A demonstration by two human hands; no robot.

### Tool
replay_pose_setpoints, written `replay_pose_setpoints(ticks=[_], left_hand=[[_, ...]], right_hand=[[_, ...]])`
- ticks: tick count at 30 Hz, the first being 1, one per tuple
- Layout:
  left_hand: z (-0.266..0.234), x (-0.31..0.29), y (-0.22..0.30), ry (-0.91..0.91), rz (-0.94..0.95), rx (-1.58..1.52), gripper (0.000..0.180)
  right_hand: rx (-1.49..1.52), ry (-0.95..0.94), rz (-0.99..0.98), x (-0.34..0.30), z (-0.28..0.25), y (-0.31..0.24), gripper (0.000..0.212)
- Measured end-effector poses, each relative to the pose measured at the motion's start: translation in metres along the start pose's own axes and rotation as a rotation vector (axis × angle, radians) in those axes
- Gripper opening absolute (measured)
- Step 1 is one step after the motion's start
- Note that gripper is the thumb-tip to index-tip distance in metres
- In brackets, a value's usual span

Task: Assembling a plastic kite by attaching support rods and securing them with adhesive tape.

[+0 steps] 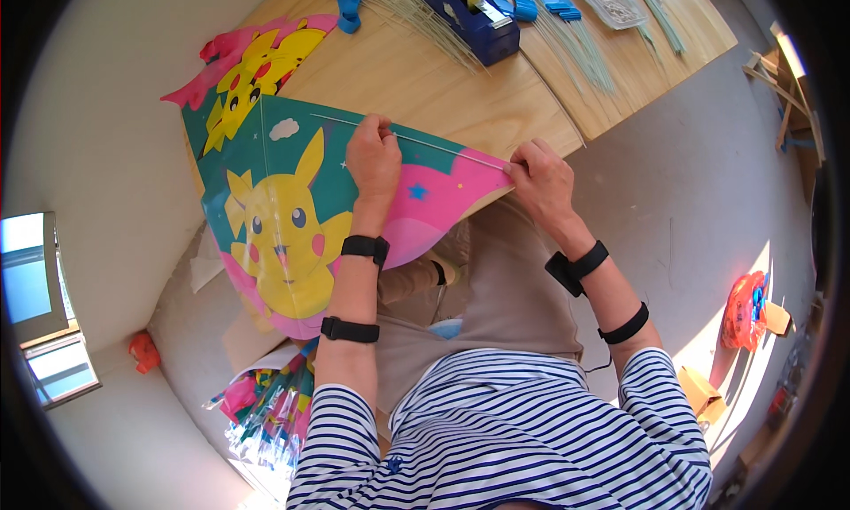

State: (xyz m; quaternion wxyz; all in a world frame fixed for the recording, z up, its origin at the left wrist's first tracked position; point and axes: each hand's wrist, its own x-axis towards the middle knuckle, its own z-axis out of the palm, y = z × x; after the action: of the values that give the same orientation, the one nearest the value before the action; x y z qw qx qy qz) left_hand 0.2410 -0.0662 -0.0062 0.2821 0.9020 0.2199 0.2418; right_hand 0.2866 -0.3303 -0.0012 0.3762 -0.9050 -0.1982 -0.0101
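A kite (416,213) of green and pink sheet, printed with a yellow cartoon figure, lies over the near table edge and hangs toward my lap. Along its far edge runs a thin white rod (443,146). My left hand (374,160) is closed over the rod near its middle, fingers curled. At the kite's pink right corner, my right hand (540,181) pinches the rod's end together with the sheet. The fingertips of both hands are partly hidden. Beyond the kite's left side lies another kite (266,63) with the same kind of print.
A blue tape dispenser (469,19) stands on the wooden table (398,85) among bundles of thin sticks (571,54). Blue strips (348,1) and a clear bag (609,1) lie there too. Wrapped kites (266,404) lean low at left; a red bag (744,311) sits on the floor at right.
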Motion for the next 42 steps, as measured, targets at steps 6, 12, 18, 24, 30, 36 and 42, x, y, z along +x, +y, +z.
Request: replay_pose_setpoints(ticks=[6, 12, 18, 24, 30, 36, 42], left_hand=[[-0.001, 0.000, 0.001, -0.003, -0.012, -0.016, 0.017], [-0.002, 0.000, -0.001, 0.000, 0.012, -0.017, 0.017], [-0.003, -0.002, 0.003, -0.003, 0.014, -0.018, 0.015], [-0.002, -0.001, -0.001, 0.002, 0.022, -0.018, 0.016], [-0.004, -0.003, 0.009, -0.001, -0.023, -0.017, 0.013], [0.003, -0.003, 0.002, 0.060, 0.018, 0.088, 0.016], [0.003, -0.005, 0.007, 0.058, 0.000, 0.100, 0.016]], right_hand=[[0.086, 0.021, 0.007, 0.000, -0.002, 0.004, 0.010], [0.087, 0.019, 0.006, 0.000, -0.003, 0.004, 0.009], [0.040, 0.016, 0.011, -0.001, -0.001, 0.003, 0.011], [-0.010, 0.018, -0.005, -0.001, 0.001, 0.004, 0.012], [-0.020, 0.011, -0.007, -0.001, 0.000, 0.004, 0.014], [-0.017, 0.007, -0.014, -0.001, 0.000, 0.005, 0.015], [-0.021, 0.016, -0.023, -0.002, -0.002, 0.005, 0.015]])
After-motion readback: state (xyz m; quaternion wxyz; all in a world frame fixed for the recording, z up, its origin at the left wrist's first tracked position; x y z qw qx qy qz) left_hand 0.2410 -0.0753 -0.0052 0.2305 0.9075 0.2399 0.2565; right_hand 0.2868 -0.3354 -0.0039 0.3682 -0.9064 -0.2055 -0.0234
